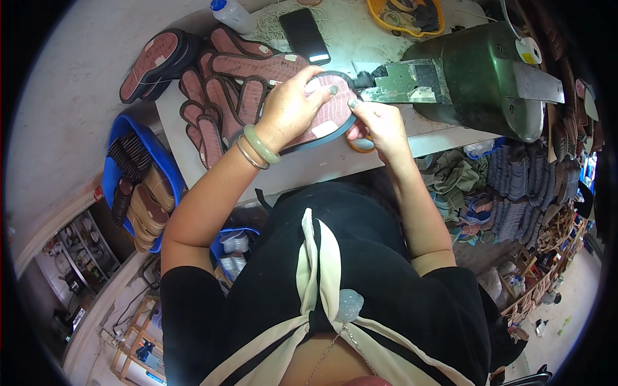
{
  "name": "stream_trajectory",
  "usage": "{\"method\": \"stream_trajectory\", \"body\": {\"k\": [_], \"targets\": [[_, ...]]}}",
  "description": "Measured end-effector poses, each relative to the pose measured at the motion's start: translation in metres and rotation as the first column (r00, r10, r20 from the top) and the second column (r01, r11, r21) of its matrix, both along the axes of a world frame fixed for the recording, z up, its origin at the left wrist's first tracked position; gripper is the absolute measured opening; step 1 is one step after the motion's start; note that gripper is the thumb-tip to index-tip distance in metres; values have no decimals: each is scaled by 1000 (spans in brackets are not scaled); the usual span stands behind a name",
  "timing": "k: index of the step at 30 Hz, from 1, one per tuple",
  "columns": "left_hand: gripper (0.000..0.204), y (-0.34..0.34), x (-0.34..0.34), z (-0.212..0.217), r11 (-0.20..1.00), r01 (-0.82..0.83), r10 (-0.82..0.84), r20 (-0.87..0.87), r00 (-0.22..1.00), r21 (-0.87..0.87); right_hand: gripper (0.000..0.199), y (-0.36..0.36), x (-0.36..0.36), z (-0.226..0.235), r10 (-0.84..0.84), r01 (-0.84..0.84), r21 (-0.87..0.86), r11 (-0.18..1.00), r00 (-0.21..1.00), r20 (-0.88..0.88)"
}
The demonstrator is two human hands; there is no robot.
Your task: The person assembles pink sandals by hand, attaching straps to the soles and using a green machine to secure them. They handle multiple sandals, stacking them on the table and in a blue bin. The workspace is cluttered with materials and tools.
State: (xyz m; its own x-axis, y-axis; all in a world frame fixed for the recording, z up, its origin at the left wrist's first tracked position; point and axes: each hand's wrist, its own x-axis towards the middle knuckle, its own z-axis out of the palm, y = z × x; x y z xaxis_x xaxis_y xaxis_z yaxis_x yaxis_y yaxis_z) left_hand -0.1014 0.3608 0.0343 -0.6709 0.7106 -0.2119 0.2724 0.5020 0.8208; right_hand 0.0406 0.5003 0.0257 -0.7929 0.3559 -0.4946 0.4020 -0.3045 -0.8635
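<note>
A pink patterned shoe sole (329, 110) with dark edging is held at the working end of a green sewing machine (479, 80). My left hand (293, 106), with a pale green bangle and a metal one at its wrist, is closed on the sole, thumb on top. From the other side, my right hand (381, 125) pinches the sole's edge, thumb above. An orange loop (362, 145), like a scissors handle, shows under the right fingers; whether they hold it I cannot tell. The machine's needle is hidden from view.
Pink soles (222, 90) lie heaped left on the white table (309, 170), beside a tied bundle (154, 61). Behind are a phone (304, 35), pale cord (273, 22), a bottle (233, 16) and a yellow basket (407, 29). A blue bin (174, 177) stands left; sole stacks (521, 170) right.
</note>
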Motion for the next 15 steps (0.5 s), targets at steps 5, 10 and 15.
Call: {"method": "stream_trajectory", "body": {"k": [5,10,15], "targets": [[42,0,6,-3,998,-57,58,-28,998,28,33,-2,4,-7,-4,6,52,999,999,-32],[44,2,10,-7,993,-108,109,-24,994,43,31,-11,9,-14,-81,84,30,996,993,-89],[48,1,11,-18,985,-150,156,-58,986,83,33,-25,17,-12,-123,133,68,989,983,-140]]}}
